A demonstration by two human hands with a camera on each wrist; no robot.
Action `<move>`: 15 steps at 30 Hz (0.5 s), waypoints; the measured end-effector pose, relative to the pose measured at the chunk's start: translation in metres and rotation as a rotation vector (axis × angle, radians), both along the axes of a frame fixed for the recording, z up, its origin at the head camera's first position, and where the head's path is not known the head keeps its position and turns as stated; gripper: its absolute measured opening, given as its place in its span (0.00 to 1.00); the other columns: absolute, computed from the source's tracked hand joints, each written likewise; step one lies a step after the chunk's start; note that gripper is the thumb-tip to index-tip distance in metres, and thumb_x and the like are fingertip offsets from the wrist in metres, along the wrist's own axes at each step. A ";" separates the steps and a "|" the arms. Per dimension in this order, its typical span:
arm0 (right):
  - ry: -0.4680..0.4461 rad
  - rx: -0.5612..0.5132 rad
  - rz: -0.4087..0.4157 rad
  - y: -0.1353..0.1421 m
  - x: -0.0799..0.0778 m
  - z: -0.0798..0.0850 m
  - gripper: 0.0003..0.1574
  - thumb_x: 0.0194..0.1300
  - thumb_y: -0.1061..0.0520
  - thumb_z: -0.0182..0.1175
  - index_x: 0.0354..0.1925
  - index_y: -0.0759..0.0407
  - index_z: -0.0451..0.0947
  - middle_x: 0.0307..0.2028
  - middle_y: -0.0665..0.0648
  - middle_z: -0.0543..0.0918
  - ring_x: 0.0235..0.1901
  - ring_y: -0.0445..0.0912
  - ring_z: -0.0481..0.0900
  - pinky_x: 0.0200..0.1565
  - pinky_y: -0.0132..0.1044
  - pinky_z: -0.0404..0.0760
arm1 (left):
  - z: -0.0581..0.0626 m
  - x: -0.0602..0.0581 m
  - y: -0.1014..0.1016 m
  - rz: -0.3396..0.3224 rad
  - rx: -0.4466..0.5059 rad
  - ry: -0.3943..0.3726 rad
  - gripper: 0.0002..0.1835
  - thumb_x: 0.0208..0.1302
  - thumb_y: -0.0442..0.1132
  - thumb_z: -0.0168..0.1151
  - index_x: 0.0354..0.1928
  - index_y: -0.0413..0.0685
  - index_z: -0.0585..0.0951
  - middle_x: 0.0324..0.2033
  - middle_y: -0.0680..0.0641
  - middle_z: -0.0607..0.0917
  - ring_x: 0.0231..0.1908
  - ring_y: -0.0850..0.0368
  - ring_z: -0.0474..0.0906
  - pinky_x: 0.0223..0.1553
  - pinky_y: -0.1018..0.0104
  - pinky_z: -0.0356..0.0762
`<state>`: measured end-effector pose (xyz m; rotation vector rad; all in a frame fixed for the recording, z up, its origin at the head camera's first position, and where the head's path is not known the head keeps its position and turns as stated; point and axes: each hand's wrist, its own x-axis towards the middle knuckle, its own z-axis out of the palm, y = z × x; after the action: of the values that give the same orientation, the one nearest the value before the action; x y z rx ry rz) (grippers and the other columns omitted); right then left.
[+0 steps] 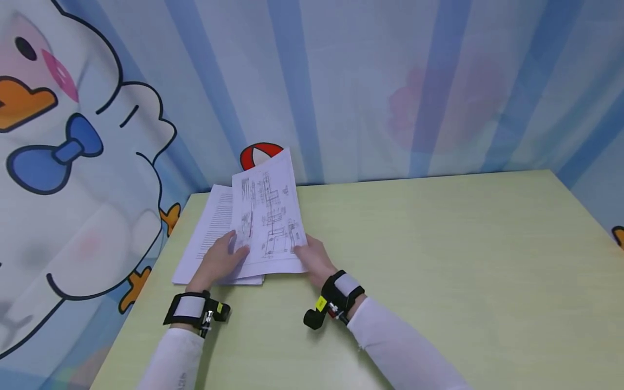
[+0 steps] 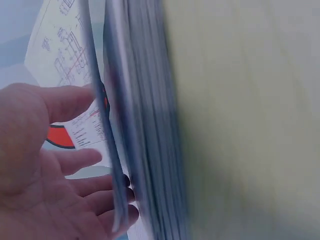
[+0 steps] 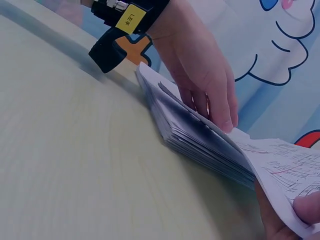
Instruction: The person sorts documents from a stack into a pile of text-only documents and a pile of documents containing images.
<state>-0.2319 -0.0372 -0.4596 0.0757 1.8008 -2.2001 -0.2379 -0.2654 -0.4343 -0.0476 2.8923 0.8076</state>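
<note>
A few printed sheets of paper (image 1: 268,211) with line drawings are lifted at a tilt over a stack of papers (image 1: 202,244) on the table. At the sheets' lower right corner, my right hand (image 1: 318,261) pinches them, thumb on the printed face and fingers beneath. My left hand (image 1: 219,262) holds their left edge, its thumb over the face and its fingers reaching under. The right wrist view shows the sheets bowed up from the thick stack (image 3: 200,150), with a gap between. Lines of text cover the stack's visible top page.
The pale green wooden table (image 1: 429,260) extends to the right of the papers. Behind it hangs a blue striped curtain (image 1: 361,97) with a cartoon duck (image 1: 112,216) on the left. Each wrist wears a strapped camera (image 1: 314,318).
</note>
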 end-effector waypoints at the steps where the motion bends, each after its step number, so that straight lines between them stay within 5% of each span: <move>1: 0.004 -0.007 0.000 0.004 -0.001 0.001 0.29 0.69 0.68 0.47 0.67 0.63 0.66 0.50 0.60 0.81 0.42 0.48 0.80 0.41 0.36 0.77 | 0.001 -0.001 0.002 0.008 0.019 0.011 0.39 0.73 0.49 0.52 0.74 0.32 0.50 0.70 0.29 0.54 0.68 0.34 0.48 0.67 0.41 0.50; 8: 0.001 -0.049 -0.004 0.036 -0.006 0.010 0.30 0.71 0.66 0.47 0.69 0.62 0.62 0.53 0.59 0.79 0.46 0.48 0.79 0.47 0.39 0.76 | 0.002 -0.008 0.022 0.111 0.192 0.092 0.40 0.74 0.49 0.51 0.75 0.34 0.46 0.69 0.30 0.57 0.67 0.37 0.54 0.66 0.45 0.56; 15: 0.003 -0.061 -0.025 0.072 -0.006 0.018 0.27 0.74 0.63 0.48 0.69 0.58 0.64 0.53 0.57 0.79 0.49 0.48 0.78 0.50 0.44 0.75 | 0.006 -0.011 0.050 0.227 0.606 -0.001 0.35 0.73 0.55 0.51 0.75 0.50 0.54 0.58 0.42 0.75 0.54 0.49 0.74 0.55 0.54 0.71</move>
<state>-0.2380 0.0349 -0.4420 0.0826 1.7418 -2.2714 -0.2487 -0.2156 -0.4287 -0.3116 2.5395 1.6788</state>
